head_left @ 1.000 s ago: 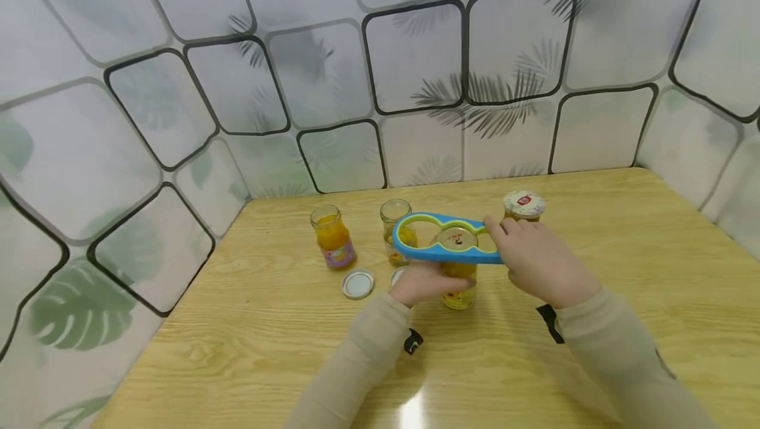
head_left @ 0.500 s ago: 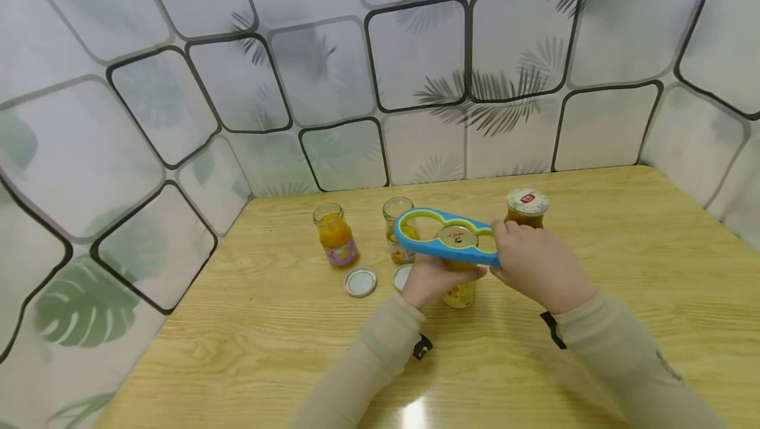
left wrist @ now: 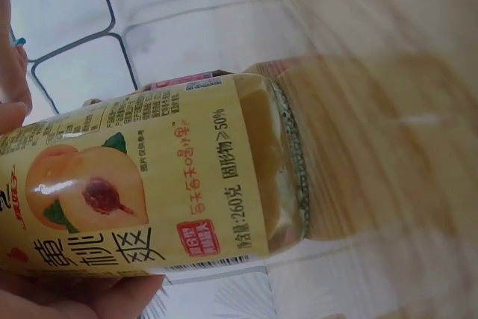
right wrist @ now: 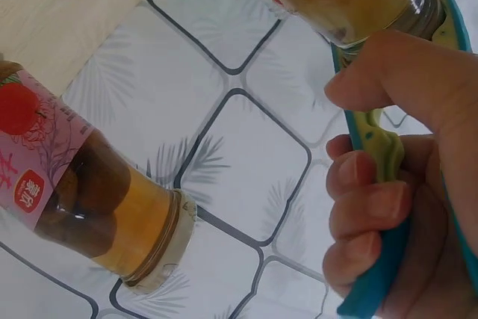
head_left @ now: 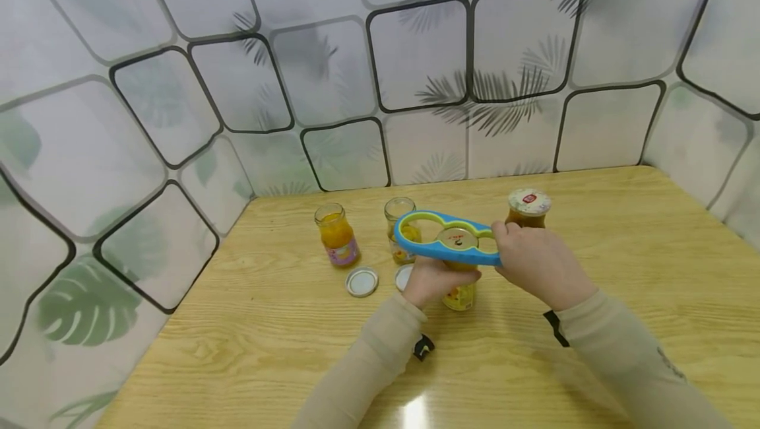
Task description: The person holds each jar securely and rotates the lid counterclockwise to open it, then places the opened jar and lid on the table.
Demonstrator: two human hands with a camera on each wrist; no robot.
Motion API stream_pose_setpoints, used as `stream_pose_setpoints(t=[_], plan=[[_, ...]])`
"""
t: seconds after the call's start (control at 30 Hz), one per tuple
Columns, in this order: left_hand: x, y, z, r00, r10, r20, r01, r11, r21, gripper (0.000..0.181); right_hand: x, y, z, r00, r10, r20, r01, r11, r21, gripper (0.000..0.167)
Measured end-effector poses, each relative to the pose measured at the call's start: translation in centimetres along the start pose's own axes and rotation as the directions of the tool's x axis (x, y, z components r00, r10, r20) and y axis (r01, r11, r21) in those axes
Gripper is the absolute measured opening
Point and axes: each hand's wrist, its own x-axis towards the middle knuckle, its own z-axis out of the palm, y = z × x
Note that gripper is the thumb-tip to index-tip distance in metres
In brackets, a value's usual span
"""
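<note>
A glass jar with a yellow peach label (left wrist: 134,184) stands upright in front of the person, gripped round its body by the left hand (head_left: 436,279). Over its metal lid (head_left: 458,237) lies a blue and yellow opener (head_left: 442,252), one of its notches around the lid. The right hand (head_left: 541,261) grips the opener's right end; in the right wrist view its fingers (right wrist: 370,207) curl round the handle. The left wrist view shows the label close up, with fingers (left wrist: 89,300) at the jar's far end.
Behind to the left stand two lidless jars, one with orange contents (head_left: 337,234) and one with yellow pieces (head_left: 401,218). Two loose lids, one whole (head_left: 361,282) and one partly hidden (head_left: 402,277), lie before them. A capped jar (head_left: 528,203) is behind the right hand.
The opener has tilted slightly, its right end coming nearer the person, and the right hand moved with it. The left hand shifted a little on the jar and still grips it.
</note>
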Motion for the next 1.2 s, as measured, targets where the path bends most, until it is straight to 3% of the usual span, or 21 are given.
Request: stream_pose_setpoints(t=[0.2,0.4,0.57,0.8,1.07,1.2], plan=[[0.1,0.3,-0.3,0.994,-0.074,0.086,0.075,0.997,-0.003,0.042,0.0,0.3,0.0,1.000,-0.022,-0.003,0.022,1.000,0.011,0.040],[0.3,0.4,-0.8,0.970,-0.147,0.192,0.153,0.988,-0.014,0.045,-0.1,0.6,0.1,1.000,-0.026,0.006,0.026,0.999,0.042,0.031],[0.0,1.5,-1.5,0.954,-0.161,0.253,0.171,0.985,-0.021,0.050,-0.1,0.7,-0.1,1.000,-0.026,0.016,0.024,0.997,0.068,0.029],[-0.5,3.4,-2.6,0.930,-0.109,0.351,0.098,0.994,0.051,0.056,-0.1,0.7,-0.3,0.999,-0.042,0.028,0.038,0.992,0.117,0.027],[-0.4,3.7,-3.4,0.869,-0.126,0.478,0.105,0.992,0.072,0.065,-0.2,0.8,-0.5,0.997,-0.065,0.030,0.058,0.982,0.181,0.025],[-0.5,4.2,-3.7,0.846,-0.144,0.513,0.060,0.982,0.177,0.068,-0.2,0.8,-0.5,0.997,-0.074,0.031,0.067,0.981,0.183,0.027]])
